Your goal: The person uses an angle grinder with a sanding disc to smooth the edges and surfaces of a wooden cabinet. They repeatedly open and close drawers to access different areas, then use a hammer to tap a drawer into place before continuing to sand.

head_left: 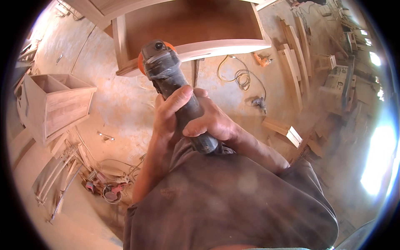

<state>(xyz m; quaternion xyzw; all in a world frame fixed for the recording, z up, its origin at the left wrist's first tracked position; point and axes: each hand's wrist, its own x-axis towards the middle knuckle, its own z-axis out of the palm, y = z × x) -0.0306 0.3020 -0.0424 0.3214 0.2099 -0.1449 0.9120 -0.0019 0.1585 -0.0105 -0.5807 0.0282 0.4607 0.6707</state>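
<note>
Both my hands are wrapped around a dusty black angle grinder [163, 68] with an orange disc at its head. My left hand [170, 109] grips the body just behind the head, its thumb lying across the top. Lower down, my right hand [212, 118] closes around the rear of the body. The grinder's head overlaps the left front corner of an open wooden drawer [225, 47] in view; whether the disc touches the wood, I cannot tell. The drawer belongs to a pale wooden cabinet [93, 14] at the top.
A small wooden cabinet [66, 106] stands at left. Scrap wood and a bucket [111, 194] lie below it. To the right are an orange power tool [262, 61], a coiled cable [241, 78], a dark tool [260, 103], long planks [296, 71] and a wooden piece [283, 130] on the floor.
</note>
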